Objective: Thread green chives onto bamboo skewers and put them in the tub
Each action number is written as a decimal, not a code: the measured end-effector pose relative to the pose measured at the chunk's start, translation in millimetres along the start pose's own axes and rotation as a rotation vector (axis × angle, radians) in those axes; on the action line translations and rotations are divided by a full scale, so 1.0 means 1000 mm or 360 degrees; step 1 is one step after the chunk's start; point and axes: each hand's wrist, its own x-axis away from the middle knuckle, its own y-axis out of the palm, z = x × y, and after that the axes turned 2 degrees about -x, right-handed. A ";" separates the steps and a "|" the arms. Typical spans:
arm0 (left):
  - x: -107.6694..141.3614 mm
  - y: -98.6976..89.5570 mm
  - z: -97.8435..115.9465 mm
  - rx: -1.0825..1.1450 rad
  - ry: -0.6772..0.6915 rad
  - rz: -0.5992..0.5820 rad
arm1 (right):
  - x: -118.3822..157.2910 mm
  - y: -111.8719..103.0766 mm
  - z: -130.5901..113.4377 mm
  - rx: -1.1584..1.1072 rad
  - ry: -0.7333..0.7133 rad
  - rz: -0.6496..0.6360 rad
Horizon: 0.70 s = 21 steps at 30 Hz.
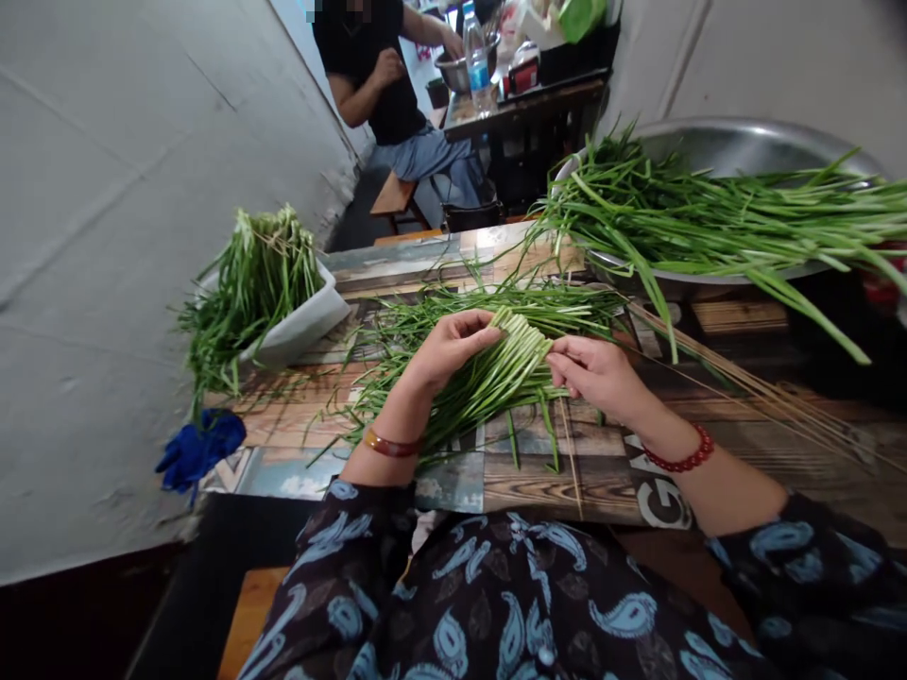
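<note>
A row of green chives lies side by side near the middle of the wooden-patterned table, pale ends up and to the right. My left hand is closed on the upper edge of this row, thumb and fingers round the stalks. At the row's right end, my right hand pinches the pale tip of a stalk. Loose chives lie just behind the row. A thin straw-like strand hangs down the table below my right hand, and several more strands lie to the right.
A white container with tied chives stands at the left, a blue glove at the table's left corner. A large metal basin heaped with chives is at the back right. Beyond, a seated person reaches into a bowl beside a bottle.
</note>
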 end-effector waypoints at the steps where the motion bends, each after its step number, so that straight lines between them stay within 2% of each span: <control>1: -0.001 -0.001 0.003 0.0013 -0.0029 -0.0112 | 0.001 0.000 -0.002 0.0035 -0.0039 0.0035; 4: -0.006 -0.002 0.011 -0.0038 -0.0153 -0.0301 | 0.002 0.001 -0.008 0.0132 -0.0084 0.0113; 11: -0.006 0.005 0.007 0.0021 -0.0278 -0.0260 | 0.004 0.004 -0.011 0.0295 -0.0231 0.0289; 14: -0.002 0.008 0.007 -0.0018 -0.0304 -0.0238 | 0.004 0.005 -0.009 0.0277 -0.0252 0.0270; 17: -0.001 0.005 0.011 -0.0062 -0.0295 -0.0251 | 0.001 0.005 -0.005 0.0129 -0.0130 0.0172; 21: -0.004 -0.007 0.017 -0.0134 -0.0159 -0.0209 | -0.002 0.001 0.000 -0.0306 0.0145 -0.0010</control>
